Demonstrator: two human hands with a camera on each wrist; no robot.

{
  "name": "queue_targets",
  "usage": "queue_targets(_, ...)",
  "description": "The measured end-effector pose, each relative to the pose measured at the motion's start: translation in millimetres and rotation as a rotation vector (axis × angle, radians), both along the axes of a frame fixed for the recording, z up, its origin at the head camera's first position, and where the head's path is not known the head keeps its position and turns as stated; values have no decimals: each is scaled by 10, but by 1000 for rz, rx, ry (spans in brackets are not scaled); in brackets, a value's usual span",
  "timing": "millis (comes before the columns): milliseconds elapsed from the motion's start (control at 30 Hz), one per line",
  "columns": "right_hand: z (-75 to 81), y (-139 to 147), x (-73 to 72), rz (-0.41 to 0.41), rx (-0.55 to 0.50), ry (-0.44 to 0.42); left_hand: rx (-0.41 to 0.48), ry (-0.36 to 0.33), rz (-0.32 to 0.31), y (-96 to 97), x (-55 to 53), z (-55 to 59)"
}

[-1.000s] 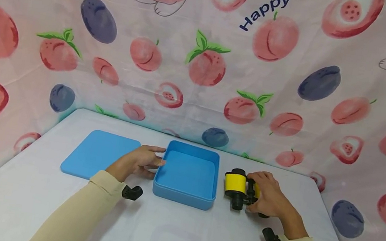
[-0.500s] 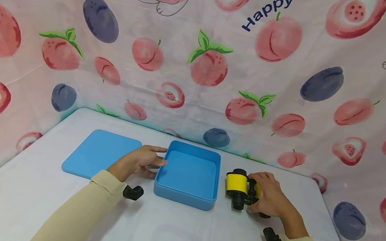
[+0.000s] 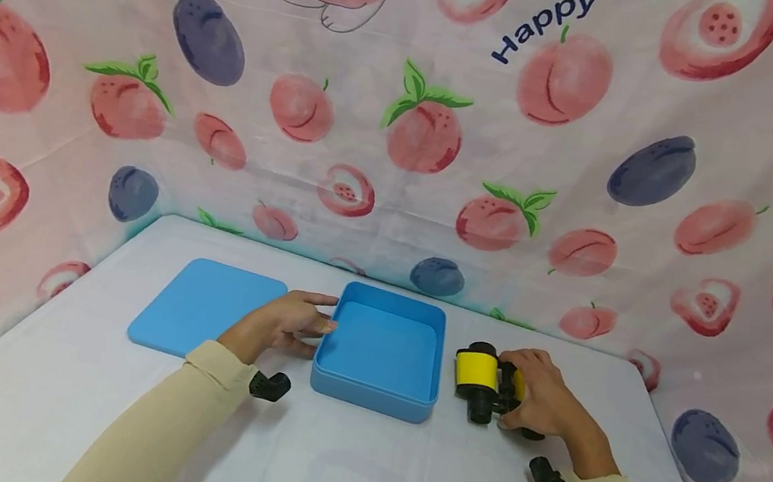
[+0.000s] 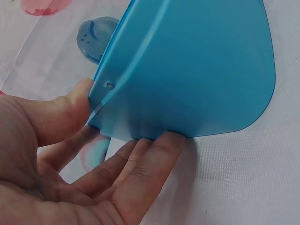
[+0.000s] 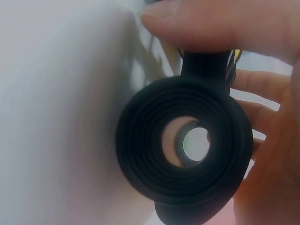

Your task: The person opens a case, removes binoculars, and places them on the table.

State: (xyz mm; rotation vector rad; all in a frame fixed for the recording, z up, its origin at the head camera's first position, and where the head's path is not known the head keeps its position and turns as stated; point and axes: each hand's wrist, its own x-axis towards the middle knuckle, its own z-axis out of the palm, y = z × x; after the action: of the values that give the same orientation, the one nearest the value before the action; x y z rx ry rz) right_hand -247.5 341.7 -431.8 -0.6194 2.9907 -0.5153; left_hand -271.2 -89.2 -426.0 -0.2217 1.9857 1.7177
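My left hand (image 3: 286, 322) holds the left wall of a shallow blue box (image 3: 372, 403) with rounded corners. In the left wrist view the thumb (image 4: 77, 101) sits at the rim and the fingertips touch the wall's lower edge. The box is uncovered, with nothing inside. To its right, my right hand (image 3: 543, 394) grips a pair of black and yellow binoculars (image 3: 476, 369) by the right barrel, which the hand mostly covers. The right wrist view looks straight into a black eyepiece (image 5: 140, 145), the thumb (image 5: 197, 23) lying above it.
A flat blue lid (image 3: 202, 304) lies left of the box, partly behind the left hand. Everything is on a table with a white cloth (image 3: 349, 479). A fruit-printed curtain (image 3: 378, 105) rises along the back and sides.
The view has shifted slightly, so the scene sits a little further right. Both hands, the box and the binoculars keep the same places relative to one another.
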Motion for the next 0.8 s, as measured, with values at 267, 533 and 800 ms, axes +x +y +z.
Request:
queue_targets(267, -3, 100, 44, -4, 2, -21, 8, 6, -22, 83, 12, 13)
queue_targets(533, 21, 139, 100, -24, 36, -88, -12, 39, -14, 137, 29, 11)
queue_targets(800, 353, 69, 152, 14, 48, -36, -378, 401, -17, 54, 219, 162)
